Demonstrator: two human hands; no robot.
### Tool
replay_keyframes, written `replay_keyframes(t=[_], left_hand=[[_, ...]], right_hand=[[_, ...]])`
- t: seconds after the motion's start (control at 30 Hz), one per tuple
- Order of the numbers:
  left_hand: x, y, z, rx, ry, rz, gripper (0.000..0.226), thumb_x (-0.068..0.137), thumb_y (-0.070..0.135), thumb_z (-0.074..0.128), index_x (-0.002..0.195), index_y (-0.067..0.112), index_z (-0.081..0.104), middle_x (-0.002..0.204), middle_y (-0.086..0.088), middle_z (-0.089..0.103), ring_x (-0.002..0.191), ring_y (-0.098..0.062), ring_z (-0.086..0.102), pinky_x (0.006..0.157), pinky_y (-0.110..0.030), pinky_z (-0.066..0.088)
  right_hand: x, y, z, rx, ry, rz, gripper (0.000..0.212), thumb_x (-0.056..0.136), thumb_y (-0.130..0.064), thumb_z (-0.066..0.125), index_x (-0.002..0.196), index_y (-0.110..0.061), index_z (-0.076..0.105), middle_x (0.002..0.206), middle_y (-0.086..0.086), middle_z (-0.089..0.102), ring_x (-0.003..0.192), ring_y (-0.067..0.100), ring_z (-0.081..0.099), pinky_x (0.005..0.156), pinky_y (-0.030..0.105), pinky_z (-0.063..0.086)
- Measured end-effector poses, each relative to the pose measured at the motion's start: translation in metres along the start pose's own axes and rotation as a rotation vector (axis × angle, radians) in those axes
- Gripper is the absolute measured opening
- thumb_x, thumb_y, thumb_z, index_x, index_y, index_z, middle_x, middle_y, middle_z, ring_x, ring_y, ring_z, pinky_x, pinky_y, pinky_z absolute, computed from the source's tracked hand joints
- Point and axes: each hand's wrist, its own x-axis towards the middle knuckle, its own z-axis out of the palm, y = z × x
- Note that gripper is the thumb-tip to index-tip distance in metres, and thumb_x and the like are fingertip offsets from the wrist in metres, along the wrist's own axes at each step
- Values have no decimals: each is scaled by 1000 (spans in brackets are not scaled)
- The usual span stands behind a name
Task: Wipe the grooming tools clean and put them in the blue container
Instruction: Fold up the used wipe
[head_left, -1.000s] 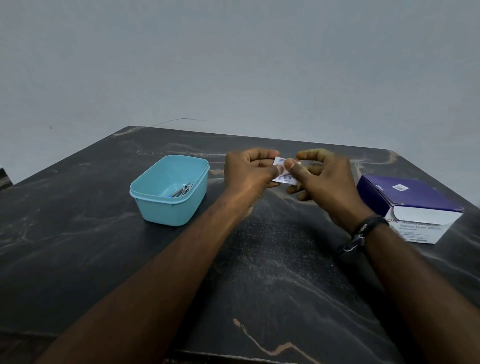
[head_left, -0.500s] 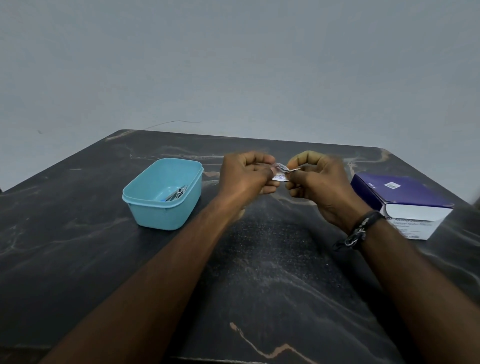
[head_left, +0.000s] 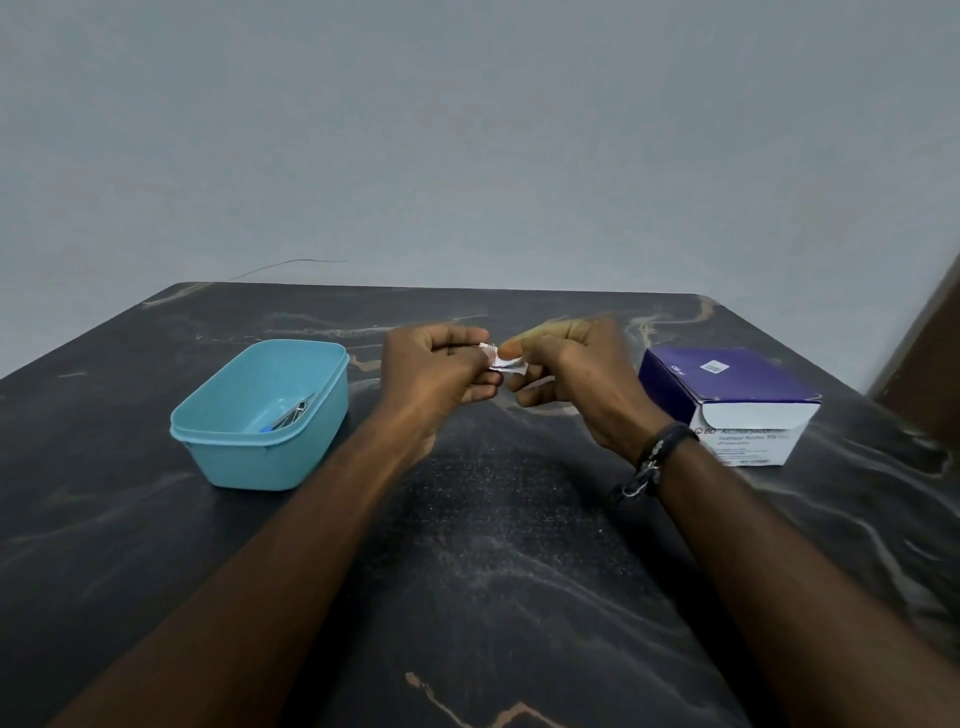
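2 hands, 1 blue container (head_left: 260, 415), 1 purple box (head_left: 727, 384) and 1 small white packet (head_left: 506, 360) are seen on or above the dark marbled table (head_left: 493, 571). Thin metal grooming tools (head_left: 293, 413), too small to be counted, lie inside the container. The packet, crumpled and partly hidden, is pinched between the left hand (head_left: 436, 369) and the right hand (head_left: 571, 369). Compared with 0.5 s ago, both hands are held slightly higher.

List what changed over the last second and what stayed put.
Both hands, left and right, still pinch the small packet, which went from flat to crumpled between the fingertips. The blue container, the metal tools inside and the purple box stayed put.
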Motion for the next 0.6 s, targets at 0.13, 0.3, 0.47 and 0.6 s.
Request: replay_keyframes(t=[0.13,0.3,0.47,0.6], left_hand=[[2,-4,-2,215,45,208,22,86,2,70,107,4,67,80,-11,73,69,-20,73,65,-32,62],[-1,-7,-1,649,31,546,25,87,6,68,111,13,69,87,-1,71,77,-13,68,72,-37,60],[1,-8,-1,396,100,415,19,84,9,74,102,10,70,77,-4,73,69,-16,72,66,-38,62],[4,-10,-4,227,-8,193,13,83,17,76,92,10,73,77,-9,74,70,-20,73,63,-33,61]], right_hand=[[0,3,0,-104,-2,-51,12,87,-12,70,80,-4,74,72,16,73,63,24,71,53,28,55],[-2,5,-1,-196,-123,-47,18,86,-8,72,103,-4,64,74,13,74,61,16,71,55,26,57],[-2,3,0,-108,-161,-9,16,86,1,68,102,1,64,70,14,72,60,19,70,58,30,60],[-2,3,0,-49,-105,3,11,85,7,67,94,1,63,68,18,70,58,22,67,54,30,58]])
